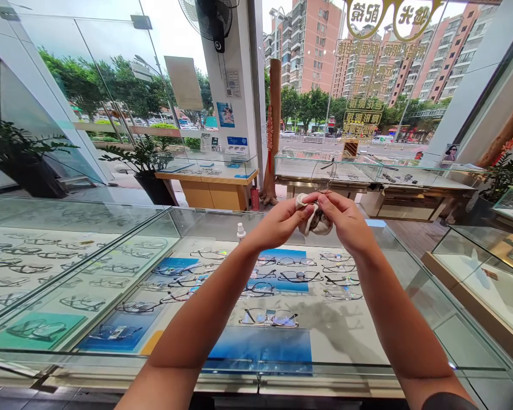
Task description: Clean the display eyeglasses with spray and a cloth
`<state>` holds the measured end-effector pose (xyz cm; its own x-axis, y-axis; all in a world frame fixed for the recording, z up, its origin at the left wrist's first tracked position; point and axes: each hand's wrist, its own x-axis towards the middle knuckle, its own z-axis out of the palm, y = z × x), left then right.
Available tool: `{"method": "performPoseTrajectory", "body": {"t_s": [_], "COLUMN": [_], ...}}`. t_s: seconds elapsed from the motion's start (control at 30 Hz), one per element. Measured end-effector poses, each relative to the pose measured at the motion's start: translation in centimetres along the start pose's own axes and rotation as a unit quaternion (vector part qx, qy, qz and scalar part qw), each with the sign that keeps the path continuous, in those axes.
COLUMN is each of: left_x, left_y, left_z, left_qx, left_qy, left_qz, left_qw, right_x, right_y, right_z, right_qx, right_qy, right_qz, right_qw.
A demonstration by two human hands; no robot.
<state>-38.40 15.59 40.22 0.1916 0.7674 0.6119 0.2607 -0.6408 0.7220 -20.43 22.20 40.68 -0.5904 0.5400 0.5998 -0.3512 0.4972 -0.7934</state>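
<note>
Both my arms reach out over a glass display case. My left hand (288, 219) is closed on a crumpled pale cloth (320, 228) with a dark pattern on it. Thin-rimmed eyeglasses (332, 171) stick up above my fingers. My right hand (342, 213) pinches the eyeglasses at their lower part, right beside the cloth. The cloth and fingers hide part of the eyeglasses. Below my hands, under the glass, lie rows of eyeglasses, one metal-rimmed pair (270, 317) nearest me.
A small white spray bottle (240, 232) stands by my left forearm. The glass case's edge (171, 212) runs to the left. Farther off are another display counter (214, 191), potted plants (147, 165), a wooden post (275, 114) and a red fire extinguisher (255, 199).
</note>
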Motion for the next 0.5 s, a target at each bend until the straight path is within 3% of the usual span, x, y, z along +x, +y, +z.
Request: {"method": "performPoseTrajectory", "body": {"t_s": [0.27, 0.5], "left_x": [0.1, 0.2], "left_y": [-0.5, -0.5], "left_z": [-0.3, -2.1], "left_qx": [-0.072, -0.098], "left_qy": [-0.02, 0.045], "left_qz": [-0.017, -0.082], "left_qw": [0.997, 0.991], "right_x": [0.2, 0.3], "right_y": [0.5, 0.2], "right_z": [-0.6, -1.4], "right_qx": [0.022, -0.034], "right_qy": [0.017, 0.073], "right_qz": [0.017, -0.075], "right_qw": [0.999, 0.994]}}
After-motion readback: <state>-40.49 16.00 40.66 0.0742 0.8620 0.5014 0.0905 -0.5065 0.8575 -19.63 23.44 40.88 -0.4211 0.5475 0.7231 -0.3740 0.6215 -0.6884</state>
